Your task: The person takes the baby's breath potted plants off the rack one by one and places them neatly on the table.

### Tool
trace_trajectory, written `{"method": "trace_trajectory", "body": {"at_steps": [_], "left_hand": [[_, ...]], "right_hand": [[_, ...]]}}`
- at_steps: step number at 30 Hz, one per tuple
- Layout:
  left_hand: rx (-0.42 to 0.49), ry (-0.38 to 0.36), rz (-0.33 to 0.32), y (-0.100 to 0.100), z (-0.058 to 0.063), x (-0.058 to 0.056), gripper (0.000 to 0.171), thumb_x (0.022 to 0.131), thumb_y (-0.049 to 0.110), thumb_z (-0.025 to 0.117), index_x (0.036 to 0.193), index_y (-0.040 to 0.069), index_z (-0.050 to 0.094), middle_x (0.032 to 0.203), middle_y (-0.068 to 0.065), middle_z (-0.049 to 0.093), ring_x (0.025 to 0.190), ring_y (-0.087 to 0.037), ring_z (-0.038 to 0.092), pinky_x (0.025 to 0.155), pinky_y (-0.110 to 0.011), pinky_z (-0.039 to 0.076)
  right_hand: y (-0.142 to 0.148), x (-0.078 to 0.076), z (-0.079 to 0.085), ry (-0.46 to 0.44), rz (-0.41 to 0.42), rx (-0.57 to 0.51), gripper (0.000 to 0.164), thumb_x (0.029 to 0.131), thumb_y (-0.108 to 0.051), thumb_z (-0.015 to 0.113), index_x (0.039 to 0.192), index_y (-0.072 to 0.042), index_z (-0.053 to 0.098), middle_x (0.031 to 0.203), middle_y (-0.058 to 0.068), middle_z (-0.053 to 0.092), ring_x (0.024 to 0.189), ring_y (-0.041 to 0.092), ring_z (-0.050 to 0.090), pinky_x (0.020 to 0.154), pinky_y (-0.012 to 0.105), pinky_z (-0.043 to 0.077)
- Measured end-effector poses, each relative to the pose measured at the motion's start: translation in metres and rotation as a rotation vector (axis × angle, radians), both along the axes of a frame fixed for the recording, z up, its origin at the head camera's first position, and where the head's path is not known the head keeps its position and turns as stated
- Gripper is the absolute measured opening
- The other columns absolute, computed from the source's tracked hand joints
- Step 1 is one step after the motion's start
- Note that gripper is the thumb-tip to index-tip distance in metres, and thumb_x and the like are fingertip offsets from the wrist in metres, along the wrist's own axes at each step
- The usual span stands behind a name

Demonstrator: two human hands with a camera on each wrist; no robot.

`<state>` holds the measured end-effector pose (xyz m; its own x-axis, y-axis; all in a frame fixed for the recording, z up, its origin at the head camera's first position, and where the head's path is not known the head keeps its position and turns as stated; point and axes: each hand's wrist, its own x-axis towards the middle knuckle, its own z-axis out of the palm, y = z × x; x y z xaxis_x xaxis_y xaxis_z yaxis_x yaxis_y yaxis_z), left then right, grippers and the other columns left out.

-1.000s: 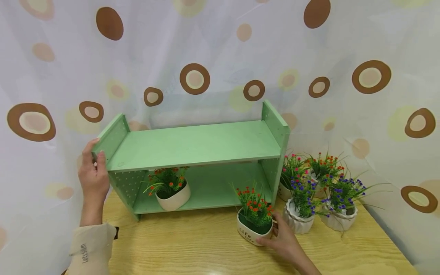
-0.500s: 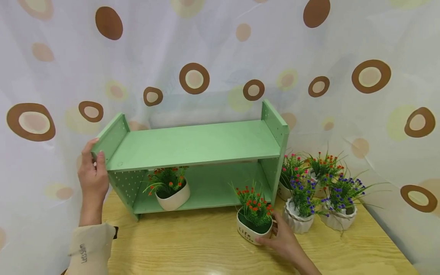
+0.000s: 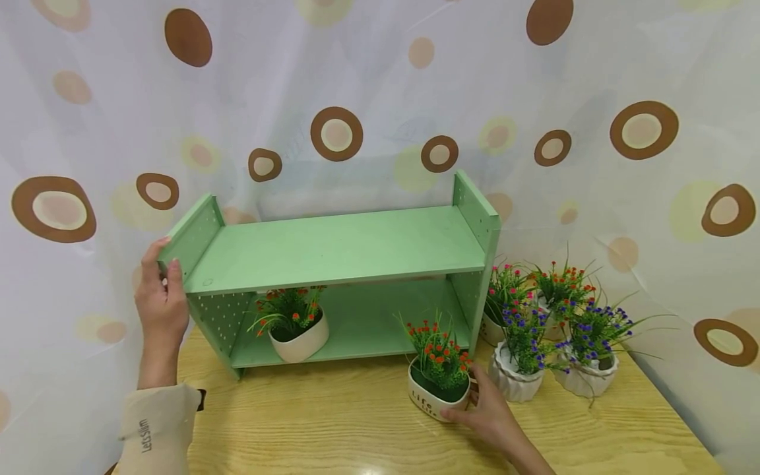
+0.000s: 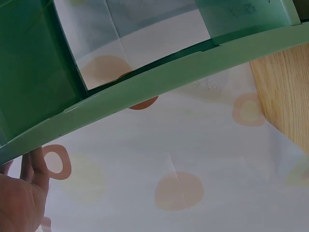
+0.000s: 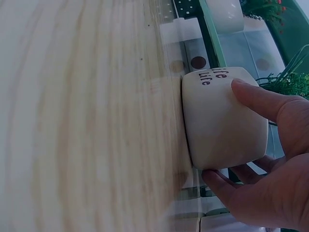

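Note:
A green two-tier shelf (image 3: 338,251) stands on the wooden table, and my left hand (image 3: 161,307) grips the front edge of its left side panel. In the left wrist view, the fingers of that hand (image 4: 24,193) touch the green edge. My right hand (image 3: 489,415) holds a white "Life" flowerpot (image 3: 424,400) by its right side, thumb in front. Red flowers and green leaves fill this pot. It sits on the table before the shelf's right end; in the right wrist view, its base (image 5: 193,130) meets the tabletop. Another white flowerpot (image 3: 301,340) with orange-red flowers sits on the lower tier, left side.
Right of the shelf several potted plants stand close together: a ribbed white pot (image 3: 516,379) with blue flowers, another blue-flowered one (image 3: 588,376), and pink and red ones behind. A dotted curtain (image 3: 380,79) hangs behind the table (image 3: 309,422), whose right edge slopes down at the right.

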<state>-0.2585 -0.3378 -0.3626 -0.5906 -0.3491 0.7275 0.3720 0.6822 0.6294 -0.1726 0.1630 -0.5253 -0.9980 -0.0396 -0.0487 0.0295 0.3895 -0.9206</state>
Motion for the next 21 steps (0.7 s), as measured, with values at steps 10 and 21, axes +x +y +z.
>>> {"method": "trace_trajectory", "body": {"at_steps": [10, 21], "left_hand": [[-0.001, -0.006, 0.005, 0.0008, 0.0007, 0.0005, 0.04, 0.111, 0.029, 0.045, 0.151, 0.025, 0.05, 0.146, -0.014, 0.058, 0.103, 0.006, 0.045, 0.082, -0.012, 0.037], [0.0, -0.005, 0.003, 0.0007, 0.0009, 0.001, 0.04, 0.111, 0.029, 0.045, 0.15, 0.025, 0.05, 0.145, -0.015, 0.059, 0.102, 0.005, 0.046, 0.081, -0.012, 0.038]], "right_hand": [[-0.0018, 0.0004, -0.0006, 0.023, -0.002, 0.0, 0.102, 0.07, -0.006, 0.096, 0.152, 0.006, 0.036, 0.149, 0.031, 0.048, 0.137, 0.051, 0.048, 0.113, 0.055, 0.043], [0.0006, 0.0026, 0.0032, 0.035, 0.023, 0.001, 0.104, 0.072, -0.011, 0.095, 0.154, 0.006, 0.034, 0.153, 0.032, 0.044, 0.142, 0.051, 0.043, 0.116, 0.055, 0.039]]}}
